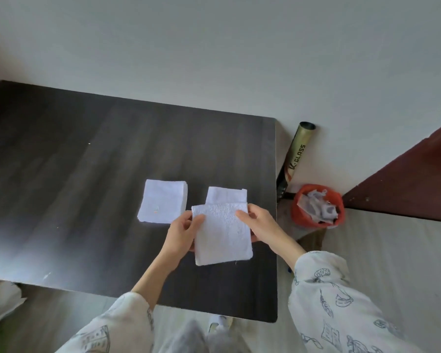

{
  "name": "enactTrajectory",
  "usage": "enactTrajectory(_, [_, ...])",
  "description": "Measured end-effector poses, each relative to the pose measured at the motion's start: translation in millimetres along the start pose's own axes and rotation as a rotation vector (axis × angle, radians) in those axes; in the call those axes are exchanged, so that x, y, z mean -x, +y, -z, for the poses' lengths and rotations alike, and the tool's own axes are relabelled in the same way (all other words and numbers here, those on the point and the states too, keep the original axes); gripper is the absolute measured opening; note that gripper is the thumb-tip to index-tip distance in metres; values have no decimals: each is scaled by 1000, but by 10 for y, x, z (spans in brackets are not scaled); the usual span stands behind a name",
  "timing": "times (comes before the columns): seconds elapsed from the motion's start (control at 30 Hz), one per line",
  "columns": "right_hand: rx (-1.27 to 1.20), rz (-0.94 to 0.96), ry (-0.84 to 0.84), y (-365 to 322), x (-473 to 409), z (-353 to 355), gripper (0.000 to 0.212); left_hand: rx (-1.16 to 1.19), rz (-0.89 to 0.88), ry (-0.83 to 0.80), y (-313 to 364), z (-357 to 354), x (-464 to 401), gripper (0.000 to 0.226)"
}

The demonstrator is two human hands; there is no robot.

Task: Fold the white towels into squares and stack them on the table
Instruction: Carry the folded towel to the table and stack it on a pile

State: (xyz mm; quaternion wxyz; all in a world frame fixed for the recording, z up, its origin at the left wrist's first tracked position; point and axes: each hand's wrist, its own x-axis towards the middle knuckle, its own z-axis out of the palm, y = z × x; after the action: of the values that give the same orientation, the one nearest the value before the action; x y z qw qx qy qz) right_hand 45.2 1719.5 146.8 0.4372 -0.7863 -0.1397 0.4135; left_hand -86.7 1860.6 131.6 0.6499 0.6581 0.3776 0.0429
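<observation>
From the head camera: left hand (182,231) and right hand (259,225) each pinch a side of the folded towel (223,235), held just above the bench (87,161), near its right edge. A loose pinch could let the layers fall open; the stack (163,203) sits off to the left, another towel (227,195) just behind.

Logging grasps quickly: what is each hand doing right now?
Left hand: grips the left edge of the folded white terry towel.
Right hand: grips the same towel's right edge.
</observation>
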Motion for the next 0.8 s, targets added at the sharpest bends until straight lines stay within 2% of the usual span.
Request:
enactTrajectory(0.1, [-19, -113, -13, 66, -364, 20, 28, -68, 79, 4, -51, -75, -437, 24])
enactTrajectory(0.2, [-125, -230, 49, 82, -683, 69, 28, -147, 113, -18, -64, -143, -839, 21])
enactTrajectory(0.37, [-174, -316, 116, 140, -1025, 112, 21, -295, 143, -84, -96, -206, -1348, 27])
enactTrajectory(0.5, [-101, -323, 163, 186, -1210, 133, 14, -370, 153, -105, -134, -245, -1579, 30])
enactTrajectory(0.63, [63, -259, 163, 230, -1186, 92, 19, -432, 143, -79, -173, -261, -1536, 27])
enactTrajectory(0.7, [82, -337, 168, 340, -1345, 49, 21, -475, 216, -114, -301, -303, -1698, 28])
enactTrajectory(0.8, [126, -321, 201, 351, -1325, 23, 21, -485, 209, -123, -301, -315, -1668, 32])
